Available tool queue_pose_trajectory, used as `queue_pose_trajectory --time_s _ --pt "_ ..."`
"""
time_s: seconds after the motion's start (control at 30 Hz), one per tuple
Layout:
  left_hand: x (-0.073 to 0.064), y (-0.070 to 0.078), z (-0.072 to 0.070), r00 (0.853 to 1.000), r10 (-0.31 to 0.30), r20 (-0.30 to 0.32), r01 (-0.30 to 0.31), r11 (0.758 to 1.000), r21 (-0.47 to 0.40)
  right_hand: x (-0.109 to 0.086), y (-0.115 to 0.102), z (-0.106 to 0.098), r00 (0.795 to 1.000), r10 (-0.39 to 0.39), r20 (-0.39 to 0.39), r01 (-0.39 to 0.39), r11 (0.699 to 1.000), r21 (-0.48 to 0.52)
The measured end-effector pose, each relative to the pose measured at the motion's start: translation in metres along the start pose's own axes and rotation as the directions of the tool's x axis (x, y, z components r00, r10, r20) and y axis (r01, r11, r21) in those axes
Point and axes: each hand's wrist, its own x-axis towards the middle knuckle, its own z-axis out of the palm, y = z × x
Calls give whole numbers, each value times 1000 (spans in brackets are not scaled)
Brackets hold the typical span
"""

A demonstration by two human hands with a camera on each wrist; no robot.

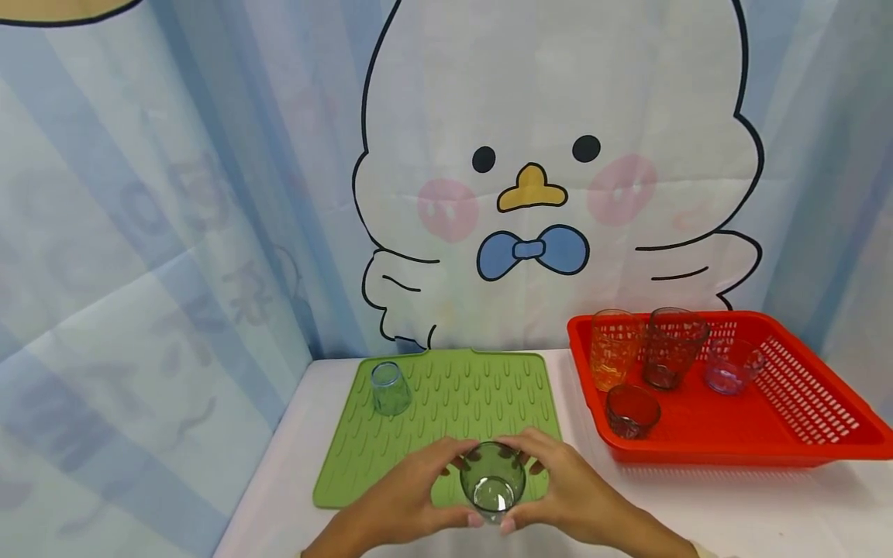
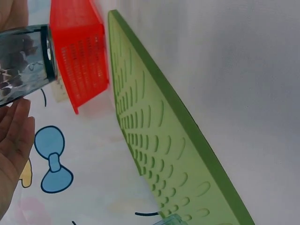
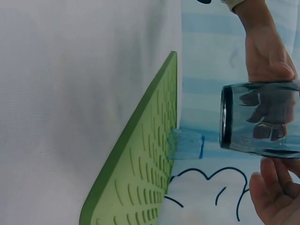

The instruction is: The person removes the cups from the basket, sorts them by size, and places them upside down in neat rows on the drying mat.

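Observation:
A grey-tinted drinking glass (image 1: 492, 484) is held up between both hands, above the front part of a green ridged mat (image 1: 481, 387). My left hand (image 1: 425, 492) grips its left side, thumb in front and fingers behind. On the other side, my right hand (image 1: 568, 492) holds it the same way. The right wrist view shows the glass (image 3: 260, 119) raised off the mat, with its thick dark base facing down. A small light-blue glass (image 1: 391, 390) stands at the mat's back left, its blue-edged end up.
To the right, a red perforated basket (image 1: 705, 449) contains an orange glass (image 1: 614, 353), a tall dark glass (image 1: 671, 349), a short dark glass (image 1: 632, 412) and a purple cup (image 1: 731, 368). A white cloth-covered table (image 1: 279, 496) lies beneath. Behind hangs a curtain (image 1: 314, 194) with a cartoon bird.

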Motion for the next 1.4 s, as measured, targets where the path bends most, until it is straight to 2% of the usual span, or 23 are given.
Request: queue_pose_trajectory --time_s 0.1,0.33,0.6,0.8,1.0,1.13,1.4 --pt "0 1 0 1000 0 -6 0 1000 -7 0 0 1 1000 22 1 -22 999 39" --pt "-1 0 2 1000 14 -26 -14 1000 -13 1 0 3 999 -34 -22 36 995 91" --pt "-4 2 3 997 47 -57 -46 999 18 -1 -1 2 999 -42 5 42 992 123" --pt "-5 5 0 994 35 -99 -32 999 28 -2 4 3 998 -53 17 50 990 132" --pt "-5 8 -3 993 27 -111 -26 1000 9 -2 11 5 997 -72 41 65 985 160" --pt "-3 9 -4 992 44 -116 -44 999 2 0 17 7 995 -62 74 46 977 207" --pt "-1 14 -7 992 55 -113 -61 997 -54 4 27 17 980 -3 198 -55 956 287"
